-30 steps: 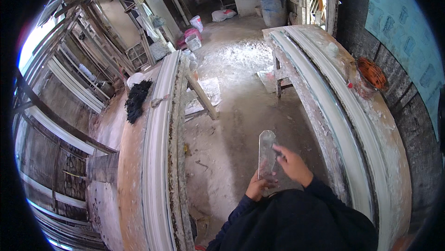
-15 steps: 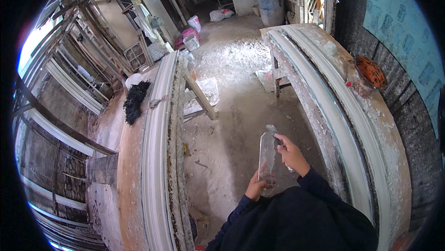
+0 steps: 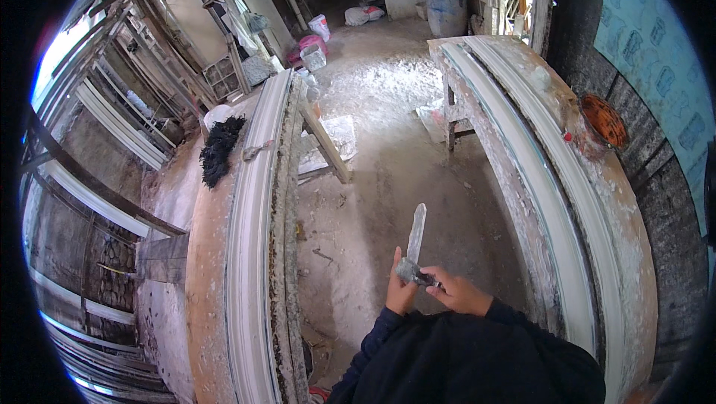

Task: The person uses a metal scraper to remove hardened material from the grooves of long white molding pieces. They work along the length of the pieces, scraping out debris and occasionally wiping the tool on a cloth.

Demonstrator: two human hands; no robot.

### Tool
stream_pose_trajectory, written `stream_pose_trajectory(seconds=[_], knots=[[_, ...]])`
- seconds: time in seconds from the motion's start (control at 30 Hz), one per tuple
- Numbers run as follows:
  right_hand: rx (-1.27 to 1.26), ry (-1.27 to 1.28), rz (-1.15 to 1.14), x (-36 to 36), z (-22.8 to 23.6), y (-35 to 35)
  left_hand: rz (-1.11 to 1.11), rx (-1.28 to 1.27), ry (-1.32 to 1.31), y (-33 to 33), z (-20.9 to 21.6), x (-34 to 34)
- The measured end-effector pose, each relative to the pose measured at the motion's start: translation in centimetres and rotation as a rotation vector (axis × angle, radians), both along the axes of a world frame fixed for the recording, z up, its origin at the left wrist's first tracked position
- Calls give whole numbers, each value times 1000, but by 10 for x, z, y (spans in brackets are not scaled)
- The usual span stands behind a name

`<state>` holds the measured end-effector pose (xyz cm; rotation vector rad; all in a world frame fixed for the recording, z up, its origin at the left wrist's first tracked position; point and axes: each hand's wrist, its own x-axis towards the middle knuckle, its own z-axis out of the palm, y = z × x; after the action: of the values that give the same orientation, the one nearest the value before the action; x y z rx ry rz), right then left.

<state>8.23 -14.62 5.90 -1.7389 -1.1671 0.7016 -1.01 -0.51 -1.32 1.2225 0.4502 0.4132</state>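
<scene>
Between the two benches, my left hand [image 3: 400, 293] is closed on the lower end of a flat, translucent plate [image 3: 419, 231] smeared with white. The plate stands nearly upright, its narrow side toward me. My right hand [image 3: 464, 296] grips the dark handle of a putty knife [image 3: 407, 269]. Its wide, grey, crusted blade lies across the plate's lower part, by my left fingers. Whether the blade touches the plate, I cannot tell.
Long white mouldings lie on the left bench [image 3: 205, 262] and the right bench [image 3: 634, 247]. A black fibrous bundle [image 3: 221, 152] rests at left. An orange-lined bucket [image 3: 603, 122] sits at right. Farther off stand a blue drum [image 3: 446, 5] and a white bucket [image 3: 319, 27].
The plate has turned from showing its broad face to its narrow side. My right hand has lowered the putty knife from the plate's upper end to near my left hand.
</scene>
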Motion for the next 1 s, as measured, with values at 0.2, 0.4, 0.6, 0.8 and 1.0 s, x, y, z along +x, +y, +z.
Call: stream_pose_trajectory(seconds=[0.2,0.4,0.6,0.8,1.0], knots=[[17,-118,-98,37,-12,5,-44,160,138,1,10,-9],[-61,-151,-81,62,-7,15,-26,90,212,2,18,-15],[7,-12,-446,91,-31,21,-17,352,196,3,22,-22],[36,93,-125,57,-10,8,43,433,127,3,-12,-25],[75,-142,-181,57,-20,14,9,567,183,6,1,-28]])
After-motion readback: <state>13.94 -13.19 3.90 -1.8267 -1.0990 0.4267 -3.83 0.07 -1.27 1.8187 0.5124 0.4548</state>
